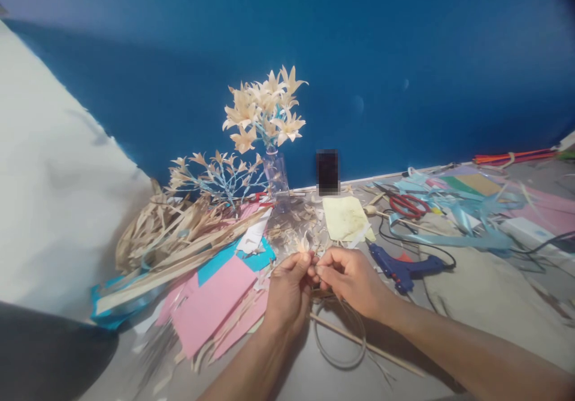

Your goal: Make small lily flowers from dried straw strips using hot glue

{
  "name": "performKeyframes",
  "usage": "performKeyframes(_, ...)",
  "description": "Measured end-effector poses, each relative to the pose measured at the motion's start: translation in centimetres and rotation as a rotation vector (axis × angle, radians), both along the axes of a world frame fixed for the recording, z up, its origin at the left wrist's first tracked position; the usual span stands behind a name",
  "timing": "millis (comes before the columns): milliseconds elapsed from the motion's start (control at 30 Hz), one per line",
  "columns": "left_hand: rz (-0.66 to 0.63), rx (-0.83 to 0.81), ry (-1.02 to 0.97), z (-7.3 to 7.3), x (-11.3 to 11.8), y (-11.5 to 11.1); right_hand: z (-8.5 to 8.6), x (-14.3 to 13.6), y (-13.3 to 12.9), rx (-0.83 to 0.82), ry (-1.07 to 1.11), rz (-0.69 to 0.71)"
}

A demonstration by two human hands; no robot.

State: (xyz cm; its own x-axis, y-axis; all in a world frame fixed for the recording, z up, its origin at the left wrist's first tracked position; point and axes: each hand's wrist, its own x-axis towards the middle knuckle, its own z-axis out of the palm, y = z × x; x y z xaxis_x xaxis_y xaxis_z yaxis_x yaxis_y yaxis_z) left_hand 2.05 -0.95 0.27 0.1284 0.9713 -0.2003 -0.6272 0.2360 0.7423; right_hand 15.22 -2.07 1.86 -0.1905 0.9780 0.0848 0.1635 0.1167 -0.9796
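In the lower middle, my left hand (290, 290) is closed in a pinch, with a small pale flower (304, 243) rising just above its thumb and fingertips. My right hand (348, 278) is pinched too, its fingertips touching or nearly touching those of the left; what lies between them is too small to make out. Below the hands are a coil of thin wire (341, 366) and a thin wooden stick (381, 352). Pale scraps (291, 230) are scattered behind them.
Cream flowers (265, 110) stand in a clear bottle (276, 179). Dried husks (175, 227) and pink sheets (213, 305) lie left. A blue glue gun (406, 267), red-handled scissors (409, 205), yellow paper (345, 218) and blue ribbon (471, 239) lie right.
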Motion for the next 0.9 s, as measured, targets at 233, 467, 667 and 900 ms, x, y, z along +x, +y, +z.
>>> performKeyframes(233,-0.002,0.018,0.006,-0.3,0.3,0.1,0.1,0.1,0.1,-0.048,0.028,0.0)
performKeyframes(467,-0.049,0.028,0.035,-0.1,0.0,-0.1,-0.2,0.7,0.7,-0.001,0.021,0.039)
performKeyframes(667,0.017,0.085,0.235,0.8,-0.5,-0.8,0.2,1.7,1.3,0.237,-0.112,-0.035)
performKeyframes(900,0.121,0.274,0.403,2.1,-0.2,-2.0,0.8,2.4,1.2,0.474,-0.227,-0.04)
